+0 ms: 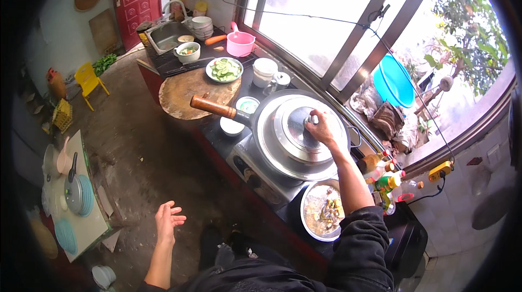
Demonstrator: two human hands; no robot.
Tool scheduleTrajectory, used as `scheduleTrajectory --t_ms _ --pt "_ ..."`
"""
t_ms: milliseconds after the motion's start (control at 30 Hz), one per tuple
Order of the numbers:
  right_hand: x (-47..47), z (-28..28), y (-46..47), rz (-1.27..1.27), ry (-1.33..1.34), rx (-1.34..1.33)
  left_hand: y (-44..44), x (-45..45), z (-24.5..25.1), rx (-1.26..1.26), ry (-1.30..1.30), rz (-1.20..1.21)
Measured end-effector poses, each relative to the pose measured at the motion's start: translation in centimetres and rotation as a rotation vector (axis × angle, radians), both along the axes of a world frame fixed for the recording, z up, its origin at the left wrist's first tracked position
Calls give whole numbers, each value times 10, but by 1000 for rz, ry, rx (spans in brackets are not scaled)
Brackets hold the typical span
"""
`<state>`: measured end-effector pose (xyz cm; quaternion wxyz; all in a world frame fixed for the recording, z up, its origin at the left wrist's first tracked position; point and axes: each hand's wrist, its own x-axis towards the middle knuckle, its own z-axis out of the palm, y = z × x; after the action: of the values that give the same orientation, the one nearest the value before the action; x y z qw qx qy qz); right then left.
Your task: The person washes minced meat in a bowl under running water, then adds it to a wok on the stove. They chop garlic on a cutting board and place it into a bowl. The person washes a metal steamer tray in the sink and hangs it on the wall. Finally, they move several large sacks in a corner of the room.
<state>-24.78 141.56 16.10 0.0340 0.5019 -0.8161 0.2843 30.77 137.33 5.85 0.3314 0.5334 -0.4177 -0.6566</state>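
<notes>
My right hand (pixel 321 130) grips the knob of a domed metal lid (pixel 281 123), which covers a wok. The wok's wooden handle (pixel 212 106) points left over a round wooden chopping board (pixel 181 98). Under the wok is a stainless-steel stove (pixel 261 180); the wok's contents are hidden. My left hand (pixel 168 222) hangs in the air over the floor, holding nothing, fingers apart. A metal basin (pixel 312 210) of cooked-looking food in liquid stands beside the stove, partly behind my right forearm. A plate of sliced cucumber (pixel 224 70) rests at the board's far edge.
Several bottles (pixel 385 180) crowd the wall below a yellow power strip (pixel 441 171). A cable crosses the window. Toward the sink (pixel 163 37) are a pink dipper (pixel 240 44), a white bowl (pixel 188 56) and stacked bowls (pixel 202 27). A low table (pixel 91 227) stands left.
</notes>
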Motion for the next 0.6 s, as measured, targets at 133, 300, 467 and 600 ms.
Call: scheduleTrajectory --t_ms 133,300,467,600 --pt "1 23 7 -71 -187 64 -47 -29 -1 22 3 -100" --pt "0 112 49 -212 -439 -139 -97 -67 13 2 33 -270" --pt "5 146 82 -164 -853 -521 -136 -74 4 32 -36 -373" --pt "20 145 91 -210 -899 -762 -167 -85 -2 48 -55 -455"
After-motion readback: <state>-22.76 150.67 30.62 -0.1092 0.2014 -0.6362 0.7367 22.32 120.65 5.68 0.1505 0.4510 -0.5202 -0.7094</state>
